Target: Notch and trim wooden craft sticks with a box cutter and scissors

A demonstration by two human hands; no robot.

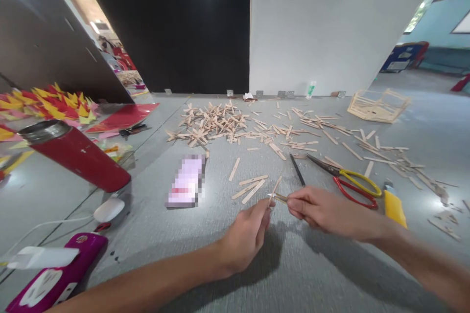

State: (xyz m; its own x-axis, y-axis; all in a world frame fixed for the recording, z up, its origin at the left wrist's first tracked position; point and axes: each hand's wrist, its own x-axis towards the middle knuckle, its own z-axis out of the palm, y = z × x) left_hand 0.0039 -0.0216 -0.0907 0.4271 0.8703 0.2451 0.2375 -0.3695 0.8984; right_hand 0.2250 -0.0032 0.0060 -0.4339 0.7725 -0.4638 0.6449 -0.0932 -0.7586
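Observation:
My left hand (245,234) is closed, pinching a wooden craft stick (276,188) that points up and away from me. From the other side my right hand (317,208) grips a slim yellowish-brown piece (281,197) with a pale tip; its kind is too small to make out. That tip meets or nearly meets the stick just above my left fingers. Three loose craft sticks (253,191) lie close by on the grey table (220,225). Beyond my right hand lie a black pen-like rod (296,168) and scissors (358,183) with yellow and red handles.
A heap of craft sticks (216,122) lies at the back. To the right are a yellow-handled cutter (394,208) and a stick-built frame (380,106). A phone (187,181), red flask (79,156), white mouse-like object (109,207) and purple box (58,274) occupy the left.

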